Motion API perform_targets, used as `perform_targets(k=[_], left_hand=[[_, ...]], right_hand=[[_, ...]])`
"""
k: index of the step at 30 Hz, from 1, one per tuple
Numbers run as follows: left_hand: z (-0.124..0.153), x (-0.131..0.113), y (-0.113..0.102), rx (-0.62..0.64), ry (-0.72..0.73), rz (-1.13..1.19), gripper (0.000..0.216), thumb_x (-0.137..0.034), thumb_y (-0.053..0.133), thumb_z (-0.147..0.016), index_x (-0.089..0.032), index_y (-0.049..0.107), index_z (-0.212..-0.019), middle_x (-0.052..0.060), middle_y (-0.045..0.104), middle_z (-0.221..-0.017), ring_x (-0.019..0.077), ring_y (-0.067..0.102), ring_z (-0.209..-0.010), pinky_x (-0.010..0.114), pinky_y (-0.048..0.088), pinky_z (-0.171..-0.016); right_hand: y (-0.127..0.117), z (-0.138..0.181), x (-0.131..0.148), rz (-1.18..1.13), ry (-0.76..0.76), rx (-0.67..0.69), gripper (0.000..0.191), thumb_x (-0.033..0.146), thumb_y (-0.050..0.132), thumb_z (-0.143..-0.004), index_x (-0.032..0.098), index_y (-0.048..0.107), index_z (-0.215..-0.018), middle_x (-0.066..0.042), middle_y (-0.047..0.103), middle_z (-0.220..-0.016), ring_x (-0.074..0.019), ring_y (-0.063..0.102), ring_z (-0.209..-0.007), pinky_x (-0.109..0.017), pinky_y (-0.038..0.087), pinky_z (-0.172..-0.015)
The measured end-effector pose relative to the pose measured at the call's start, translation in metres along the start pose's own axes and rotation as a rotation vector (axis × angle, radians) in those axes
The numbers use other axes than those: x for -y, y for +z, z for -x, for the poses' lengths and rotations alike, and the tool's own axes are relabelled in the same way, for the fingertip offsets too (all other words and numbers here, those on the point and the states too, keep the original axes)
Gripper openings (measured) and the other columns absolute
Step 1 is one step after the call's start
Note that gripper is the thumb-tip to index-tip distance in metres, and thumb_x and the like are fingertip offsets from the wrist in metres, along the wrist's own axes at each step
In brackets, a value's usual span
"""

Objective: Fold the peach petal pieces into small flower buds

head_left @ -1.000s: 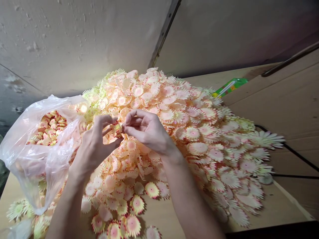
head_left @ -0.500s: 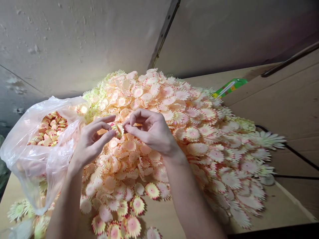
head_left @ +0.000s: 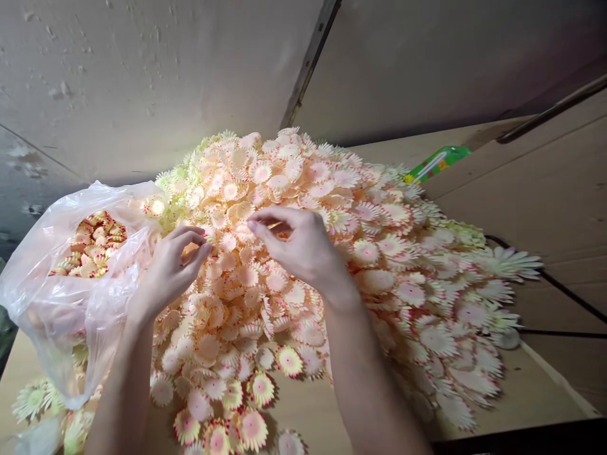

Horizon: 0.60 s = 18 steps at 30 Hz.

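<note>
A large heap of pale pink and cream artificial flower pieces (head_left: pixel 284 291), fringed with red or yellow-green edges, covers much of the table. Above its left-middle part is my left hand (head_left: pixel 177 262), thumb and fingertips close together. A bit of reddish-green edge shows by those fingertips, too small to make out. My right hand (head_left: pixel 298 246) hovers over the heap a little apart from the left, thumb and forefinger pinched. Whatever is in that pinch is hidden. Left of my left hand sits a clear plastic bag (head_left: pixel 42 291) with folded flower pieces (head_left: pixel 97 243) inside.
A wall (head_left: pixel 142 76) rises behind the heap. A green packet (head_left: pixel 439 164) lies at the back right. Cardboard (head_left: pixel 535 196) stands on the right, with a black cable (head_left: pixel 573 294) before it. Loose flower pieces (head_left: pixel 251 430) lie on the wooden table (head_left: pixel 308 411) in front.
My hands have drawn apart, the right one moving right and the left slightly left. The folded flower piece that was between them no longer shows clearly.
</note>
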<state>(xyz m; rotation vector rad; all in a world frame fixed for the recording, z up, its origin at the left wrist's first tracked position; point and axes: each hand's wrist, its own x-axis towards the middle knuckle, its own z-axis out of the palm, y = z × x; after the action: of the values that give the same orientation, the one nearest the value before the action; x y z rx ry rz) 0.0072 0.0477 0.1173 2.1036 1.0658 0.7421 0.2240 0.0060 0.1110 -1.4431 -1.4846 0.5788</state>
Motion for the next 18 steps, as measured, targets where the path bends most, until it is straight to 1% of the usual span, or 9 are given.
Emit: perform_targets(k=[3,4,6,9,11,15,18], left_hand=[[-0.005,0.012,0.009,0.101,0.003,0.047,0.028,-0.043,0.058,-0.091,-0.017,0.069,-0.086,0.011,0.067,-0.108,0.0198,0.064,-0.100,0.029,0.057,-0.078],[-0.007,0.015,0.011,0.127,-0.004,0.058,0.029,-0.044,0.059,-0.091,-0.017,0.069,-0.086,0.011,0.067,-0.106,0.0192,0.064,-0.098,0.030,0.057,-0.078],[-0.009,0.020,0.013,0.170,-0.024,0.070,0.030,-0.045,0.061,-0.089,-0.018,0.071,-0.086,0.010,0.068,-0.101,0.0181,0.065,-0.093,0.030,0.056,-0.079],[-0.010,0.023,0.012,0.239,-0.064,0.140,0.029,-0.045,0.065,-0.087,-0.018,0.072,-0.085,0.008,0.071,-0.090,0.0167,0.066,-0.084,0.031,0.056,-0.079],[-0.010,0.025,0.012,0.280,-0.128,0.276,0.028,-0.045,0.068,-0.084,-0.017,0.072,-0.082,0.007,0.071,-0.086,0.0163,0.067,-0.081,0.032,0.058,-0.078],[-0.009,0.028,0.014,0.326,-0.304,0.590,0.026,-0.041,0.076,-0.079,-0.015,0.071,-0.082,0.008,0.073,-0.089,0.0176,0.070,-0.084,0.037,0.062,-0.081],[-0.009,0.027,0.014,0.329,-0.332,0.649,0.026,-0.039,0.079,-0.075,-0.015,0.072,-0.082,0.009,0.074,-0.088,0.0183,0.072,-0.085,0.039,0.063,-0.085]], right_hand=[[0.015,-0.001,-0.003,-0.256,0.106,0.312,0.013,0.024,0.065,-0.086,0.018,0.075,-0.092,-0.006,0.076,-0.087,-0.0175,0.071,-0.080,-0.034,0.058,-0.080],[0.020,-0.001,-0.006,-0.305,0.134,0.386,0.013,0.024,0.065,-0.086,0.018,0.076,-0.092,-0.005,0.076,-0.087,-0.0165,0.071,-0.080,-0.033,0.058,-0.080],[0.027,-0.002,-0.011,-0.368,0.186,0.466,0.012,0.022,0.065,-0.084,0.018,0.076,-0.089,-0.005,0.076,-0.085,-0.0148,0.070,-0.078,-0.031,0.058,-0.077],[0.029,-0.002,-0.015,-0.452,0.269,0.477,0.010,0.018,0.071,-0.079,0.018,0.076,-0.087,-0.004,0.077,-0.083,-0.0136,0.070,-0.077,-0.027,0.057,-0.075],[0.028,-0.002,-0.016,-0.496,0.310,0.466,0.012,0.017,0.074,-0.075,0.017,0.076,-0.087,-0.004,0.077,-0.084,-0.0135,0.071,-0.078,-0.027,0.058,-0.076],[0.024,-0.002,-0.015,-0.528,0.356,0.486,0.015,0.018,0.076,-0.074,0.017,0.076,-0.088,-0.005,0.078,-0.085,-0.0135,0.071,-0.078,-0.026,0.058,-0.077],[0.023,-0.003,-0.015,-0.518,0.362,0.497,0.014,0.017,0.076,-0.074,0.017,0.076,-0.088,-0.005,0.078,-0.085,-0.0137,0.072,-0.078,-0.026,0.058,-0.077]])
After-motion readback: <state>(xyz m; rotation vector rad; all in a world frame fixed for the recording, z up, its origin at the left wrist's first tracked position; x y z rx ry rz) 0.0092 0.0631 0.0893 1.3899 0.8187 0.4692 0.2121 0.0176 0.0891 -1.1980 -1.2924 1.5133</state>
